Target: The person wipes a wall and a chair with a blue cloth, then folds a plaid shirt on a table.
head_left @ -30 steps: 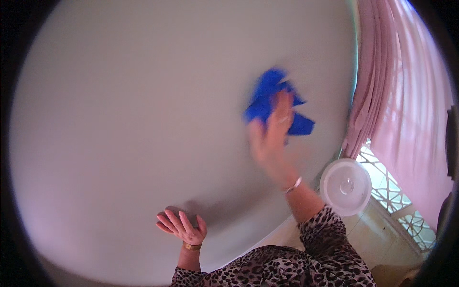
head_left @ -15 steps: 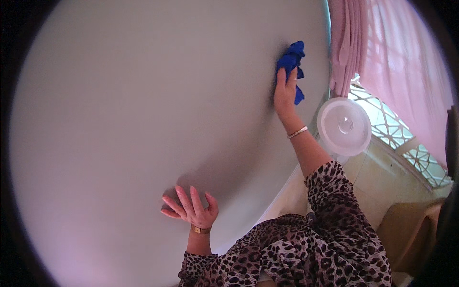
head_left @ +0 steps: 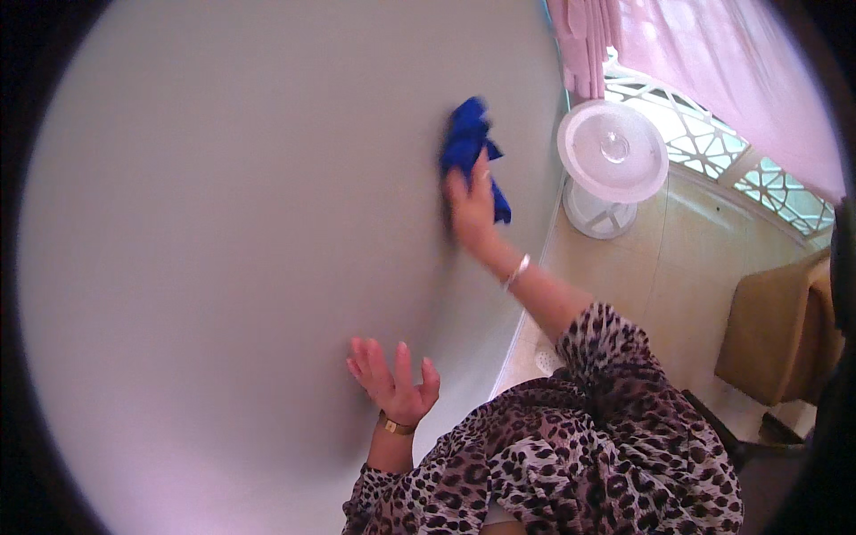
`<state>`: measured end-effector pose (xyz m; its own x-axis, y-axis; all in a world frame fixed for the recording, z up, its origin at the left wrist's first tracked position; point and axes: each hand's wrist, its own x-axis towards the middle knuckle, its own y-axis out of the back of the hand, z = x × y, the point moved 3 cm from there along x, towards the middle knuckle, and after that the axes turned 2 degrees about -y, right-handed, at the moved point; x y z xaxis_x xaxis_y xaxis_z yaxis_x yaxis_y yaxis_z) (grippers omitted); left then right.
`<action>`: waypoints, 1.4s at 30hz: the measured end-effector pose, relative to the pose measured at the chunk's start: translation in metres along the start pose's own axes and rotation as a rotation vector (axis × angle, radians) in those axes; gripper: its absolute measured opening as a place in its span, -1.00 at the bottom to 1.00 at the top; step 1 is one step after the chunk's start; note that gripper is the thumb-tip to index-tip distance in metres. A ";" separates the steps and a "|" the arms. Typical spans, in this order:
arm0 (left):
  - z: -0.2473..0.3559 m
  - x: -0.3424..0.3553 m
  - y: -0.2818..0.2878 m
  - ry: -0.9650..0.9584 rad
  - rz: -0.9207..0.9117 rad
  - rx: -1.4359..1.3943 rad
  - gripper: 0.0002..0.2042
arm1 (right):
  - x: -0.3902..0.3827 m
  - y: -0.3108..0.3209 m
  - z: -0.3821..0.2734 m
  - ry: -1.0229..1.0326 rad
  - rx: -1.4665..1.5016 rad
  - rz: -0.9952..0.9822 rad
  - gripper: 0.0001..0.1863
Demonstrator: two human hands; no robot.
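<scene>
A crumpled blue cloth [head_left: 467, 134] lies against a smooth pale grey wall [head_left: 223, 205]. My right hand [head_left: 473, 212] is closed around the cloth and presses it to that surface; the fingers are slightly smeared by motion. Lower down and to the left, my left hand [head_left: 397, 383] has its fingers spread and holds nothing. It is beside the same wall, and whether the fingertips touch it I cannot tell.
To the right of the wall, a round translucent white stand with a wide disc top [head_left: 615, 147] is on the tiled floor [head_left: 651, 259]. Behind it hang pink curtains [head_left: 713, 80] over a white lattice panel [head_left: 678, 125]. A brown boxy piece of furniture [head_left: 771, 330] is at the right.
My right hand has moved the blue cloth leftward across the wall. My left hand has shifted a little to the right. The view has turned, showing more of the floor and the stand's base.
</scene>
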<state>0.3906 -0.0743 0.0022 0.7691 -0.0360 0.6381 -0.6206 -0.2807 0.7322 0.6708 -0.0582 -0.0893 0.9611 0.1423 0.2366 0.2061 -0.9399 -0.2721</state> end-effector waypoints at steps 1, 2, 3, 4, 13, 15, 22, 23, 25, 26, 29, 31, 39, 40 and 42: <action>0.000 -0.006 -0.001 0.005 -0.025 -0.036 -0.44 | 0.022 0.013 0.013 -0.111 0.051 0.016 -0.31; 0.005 -0.007 -0.008 0.001 -0.038 -0.090 -0.43 | 0.037 0.028 0.038 -0.051 0.036 0.082 -0.30; 0.007 -0.014 -0.012 0.005 -0.066 -0.128 -0.43 | 0.029 0.030 0.046 -0.072 0.005 0.103 -0.31; 0.008 -0.023 -0.016 0.010 -0.093 -0.148 -0.42 | 0.018 0.028 0.050 -0.092 -0.025 0.123 -0.31; 0.008 -0.081 -0.043 -0.037 -0.185 -0.164 -0.41 | -0.256 0.003 0.065 0.532 -0.048 -0.391 -0.12; 0.008 -0.082 -0.048 -0.049 -0.205 -0.139 -0.42 | -0.203 0.012 0.080 0.346 -0.047 -0.186 -0.19; 0.007 -0.089 -0.061 -0.101 -0.299 -0.133 -0.46 | -0.168 0.054 0.228 -0.851 0.133 0.410 -0.27; 0.004 -0.097 -0.062 -0.099 -0.338 -0.115 -0.46 | -0.202 0.048 0.223 -0.951 0.196 0.364 -0.25; 0.005 -0.112 -0.070 -0.099 -0.386 -0.136 -0.46 | -0.253 0.044 0.212 -1.135 0.272 0.350 -0.22; 0.004 -0.118 -0.072 -0.097 -0.397 -0.157 -0.46 | -0.267 0.033 0.204 -1.223 0.298 0.366 -0.21; 0.005 -0.120 -0.083 -0.081 -0.389 -0.260 -0.44 | -0.282 0.010 0.184 -1.462 0.384 0.432 -0.17; 0.001 -0.129 -0.083 -0.036 -0.372 -0.318 -0.43 | -0.248 0.004 0.147 -1.319 0.428 0.373 -0.18; 0.005 -0.129 -0.063 0.024 -0.192 -0.453 -0.36 | -0.222 -0.008 0.035 -0.005 0.029 -0.116 -0.30; 0.006 -0.127 -0.065 0.027 -0.235 -0.401 -0.36 | -0.260 -0.008 0.053 -0.047 0.020 -0.120 -0.27; 0.009 -0.123 -0.068 0.033 -0.332 -0.303 -0.35 | -0.311 -0.010 0.103 -0.542 0.299 0.026 -0.26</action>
<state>0.3398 -0.0598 -0.1284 0.9319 0.0402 0.3605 -0.3615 0.0215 0.9321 0.3887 -0.0609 -0.2566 0.9069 0.3317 -0.2599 0.1485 -0.8288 -0.5395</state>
